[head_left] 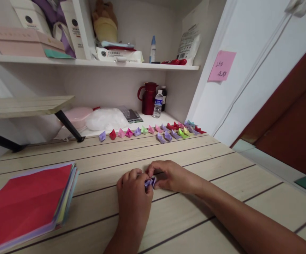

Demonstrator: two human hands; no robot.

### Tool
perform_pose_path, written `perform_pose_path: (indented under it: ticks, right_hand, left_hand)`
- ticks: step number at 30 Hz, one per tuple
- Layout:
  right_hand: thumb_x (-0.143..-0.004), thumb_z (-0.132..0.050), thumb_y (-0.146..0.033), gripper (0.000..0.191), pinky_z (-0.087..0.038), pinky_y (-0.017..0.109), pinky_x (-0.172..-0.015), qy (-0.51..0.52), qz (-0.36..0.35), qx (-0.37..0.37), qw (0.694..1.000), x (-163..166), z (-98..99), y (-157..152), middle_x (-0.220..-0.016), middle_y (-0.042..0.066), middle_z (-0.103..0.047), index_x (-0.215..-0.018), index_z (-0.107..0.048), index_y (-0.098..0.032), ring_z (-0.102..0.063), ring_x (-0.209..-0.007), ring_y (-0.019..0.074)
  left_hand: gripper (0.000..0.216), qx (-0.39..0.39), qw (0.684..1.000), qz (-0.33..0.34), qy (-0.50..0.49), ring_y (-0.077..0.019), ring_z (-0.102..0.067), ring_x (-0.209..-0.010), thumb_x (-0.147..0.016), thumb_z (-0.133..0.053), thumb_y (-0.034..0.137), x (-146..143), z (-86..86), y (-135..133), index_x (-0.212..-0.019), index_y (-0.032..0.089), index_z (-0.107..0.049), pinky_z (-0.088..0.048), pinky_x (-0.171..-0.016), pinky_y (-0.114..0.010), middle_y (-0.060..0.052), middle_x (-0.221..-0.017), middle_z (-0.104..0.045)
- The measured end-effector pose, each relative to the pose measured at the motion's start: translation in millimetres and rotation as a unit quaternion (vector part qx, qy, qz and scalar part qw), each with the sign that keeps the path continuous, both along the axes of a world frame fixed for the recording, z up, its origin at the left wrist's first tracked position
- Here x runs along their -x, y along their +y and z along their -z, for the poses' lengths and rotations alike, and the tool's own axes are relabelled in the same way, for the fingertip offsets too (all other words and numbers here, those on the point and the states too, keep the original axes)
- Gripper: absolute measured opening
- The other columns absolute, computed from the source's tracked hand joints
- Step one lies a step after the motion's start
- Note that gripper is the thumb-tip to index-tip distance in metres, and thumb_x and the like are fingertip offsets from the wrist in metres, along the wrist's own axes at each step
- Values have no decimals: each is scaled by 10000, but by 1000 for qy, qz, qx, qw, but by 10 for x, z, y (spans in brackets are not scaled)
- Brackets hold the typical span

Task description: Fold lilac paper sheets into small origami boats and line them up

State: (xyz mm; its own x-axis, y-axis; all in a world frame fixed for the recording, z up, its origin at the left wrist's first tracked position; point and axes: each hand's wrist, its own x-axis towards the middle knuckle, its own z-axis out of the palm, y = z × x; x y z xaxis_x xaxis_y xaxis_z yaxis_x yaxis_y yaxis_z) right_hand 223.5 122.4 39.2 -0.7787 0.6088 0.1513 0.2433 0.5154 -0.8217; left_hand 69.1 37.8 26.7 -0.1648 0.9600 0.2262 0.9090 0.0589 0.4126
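Purple folded paper (pixel 150 182) held over the table (pixel 97 197), centre, between both hands. Left hand (pixel 134 190) curls round its left side, thumb and fingers pinching; right hand (pixel 172 175) pinches the right side, thumb and forefinger. Possibly a small boat, fingers hide most. Paper boats (pixel 129 132) along far edge. Red-topped paper stack (pixel 33 201) near left. Water bottle (pixel 157 106) far, beside red jug (pixel 148 100).

Right of the paper stack (pixel 31 204), bare tabletop (pixel 97 204) gives passage as far as the left hand (pixel 134 187), which bars the way. Beyond the stack, the surface lies open — up to a slanted black leg (pixel 69 125) and, farther right, a row of paper boats (pixel 151 130).
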Motion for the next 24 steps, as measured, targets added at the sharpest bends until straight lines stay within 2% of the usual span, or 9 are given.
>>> perform_pose_path:
  ticks: [5,9,12,16,20,24]
  right_hand:
    - [-651,-733,-18,409,-472,284,-864,-10,6,-74,997,14,-68,-45,-1187,42,-612,-971,-588,-228,-586,-1061,201]
    - [-698,-753,-87,284,-476,295,-852,-26,8,-107,994,34,-56,-52,-1082,31,-664,-885,-590,-225,-614,-987,198]
    - [-741,-691,-76,202,-471,292,-841,-23,22,-122,992,70,-30,-69,-992,18,-693,-837,-590,-222,-631,-924,183]
    - [-750,-656,-81,153,-470,288,-846,-12,39,-127,991,116,-14,-105,-974,23,-703,-797,-596,-213,-642,-909,180]
    - [-723,-578,-25,201,-478,275,-815,-13,63,-130,989,129,-6,-119,-982,31,-709,-794,-623,-208,-647,-898,177]
    - [-688,-575,-14,268,-477,288,-853,-22,63,-137,988,128,-19,-120,-994,24,-724,-841,-664,-215,-653,-927,188]
  left_hand:
    - [266,13,1000,-3,5,-271,-551,-1194,-796,-623,165,-6,-14,3,-1023,264,-718,-388,-1017,-441,-52,-1231,-658]
    - [269,22,1000,-2,8,-273,-539,-1213,-779,-620,154,-2,-9,16,-1010,257,-709,-377,-1038,-440,-59,-1248,-646]
    - [278,24,1000,-4,11,-274,-528,-1231,-777,-594,134,-4,1,21,-1010,241,-701,-368,-1052,-438,-70,-1269,-635]
    - [291,25,1000,-2,15,-279,-525,-1237,-791,-555,127,-10,7,8,-1031,216,-692,-368,-1055,-437,-86,-1273,-635]
    - [266,30,999,-8,14,-277,-526,-1242,-787,-565,134,-10,6,-9,-1007,211,-692,-362,-1066,-435,-86,-1282,-636]
    - [255,32,999,-18,12,-283,-518,-1260,-792,-570,148,-13,12,-8,-1011,204,-687,-356,-1074,-436,-93,-1310,-628]
